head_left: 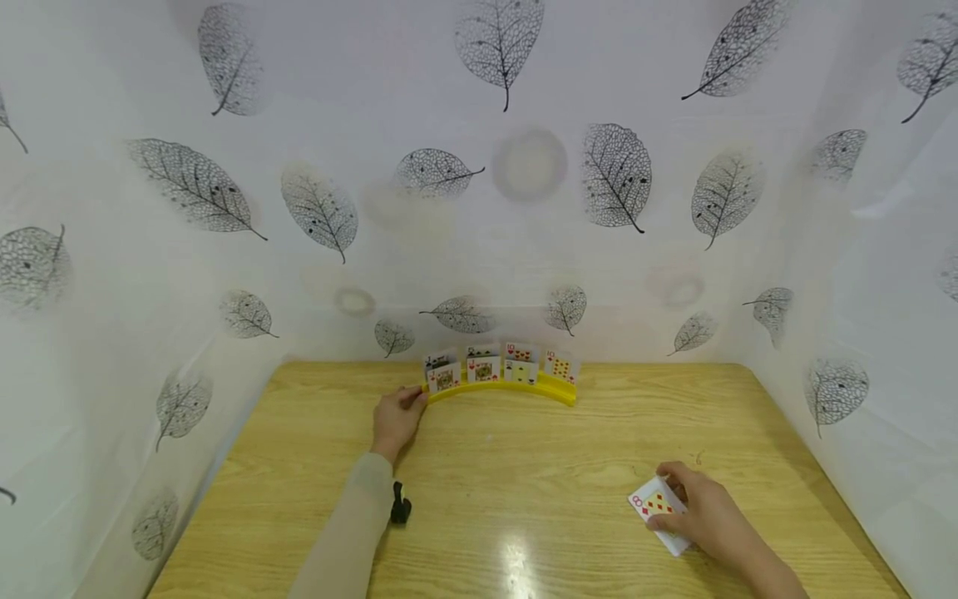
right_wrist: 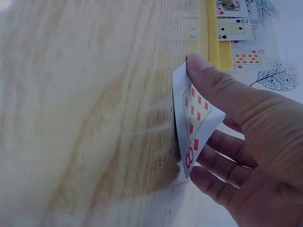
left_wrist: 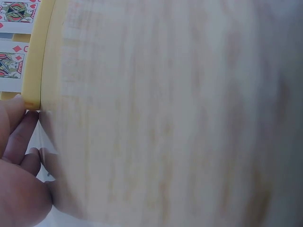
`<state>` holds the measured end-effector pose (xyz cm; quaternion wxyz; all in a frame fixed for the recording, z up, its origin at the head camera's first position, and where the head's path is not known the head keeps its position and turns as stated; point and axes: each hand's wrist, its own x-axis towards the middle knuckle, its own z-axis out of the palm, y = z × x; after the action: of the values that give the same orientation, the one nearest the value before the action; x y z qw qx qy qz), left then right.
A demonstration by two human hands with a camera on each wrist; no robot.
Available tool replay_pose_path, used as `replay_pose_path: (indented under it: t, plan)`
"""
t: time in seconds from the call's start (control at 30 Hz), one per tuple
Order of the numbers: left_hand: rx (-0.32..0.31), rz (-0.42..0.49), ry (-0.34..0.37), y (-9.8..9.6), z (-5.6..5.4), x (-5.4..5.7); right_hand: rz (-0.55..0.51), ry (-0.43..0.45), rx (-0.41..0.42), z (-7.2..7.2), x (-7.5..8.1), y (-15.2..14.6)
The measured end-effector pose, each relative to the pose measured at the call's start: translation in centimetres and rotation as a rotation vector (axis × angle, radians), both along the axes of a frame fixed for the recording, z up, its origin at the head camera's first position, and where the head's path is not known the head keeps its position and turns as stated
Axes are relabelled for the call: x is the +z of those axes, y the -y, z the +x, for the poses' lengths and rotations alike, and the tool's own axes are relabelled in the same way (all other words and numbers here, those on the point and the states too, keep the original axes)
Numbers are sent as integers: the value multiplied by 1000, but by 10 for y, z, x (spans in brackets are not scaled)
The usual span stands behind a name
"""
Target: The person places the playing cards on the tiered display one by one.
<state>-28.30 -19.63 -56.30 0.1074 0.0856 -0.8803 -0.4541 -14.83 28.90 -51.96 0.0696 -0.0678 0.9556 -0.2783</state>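
A curved yellow card holder [head_left: 557, 393] stands at the back of the table with playing cards upright in two rows. My left hand [head_left: 397, 423] pinches its left end between thumb and fingers; the left wrist view shows the thumb touching the holder's end [left_wrist: 35, 71]. The ten of diamonds [head_left: 561, 367] stands at the right end, and a two of spades [right_wrist: 233, 29] is in the front row. At the right front, my right hand [head_left: 707, 512] holds an eight of diamonds [right_wrist: 193, 113] by its edges, bent and tilted. Whether more cards lie under it, I cannot tell.
The wooden table [head_left: 524, 474] has a white sheet with dark leaf prints [head_left: 617, 179] hanging behind it and along both sides. A black strap [head_left: 400, 503] is on my left wrist. Face cards [head_left: 445, 379] stand at the holder's left.
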Motion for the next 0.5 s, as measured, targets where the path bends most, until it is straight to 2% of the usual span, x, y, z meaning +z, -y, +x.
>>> replay_pose_path:
  t: [0.13, 0.37, 0.5]
  plan:
    - [1, 2, 10, 1, 0, 0, -24, 54, -14, -3, 2, 1]
    - [-3, 24, 8, 2, 0, 1, -38, 13, 46, -8, 9, 3]
    - [-6, 35, 15, 1, 1, 2, -103, 21, 69, -11, 14, 1]
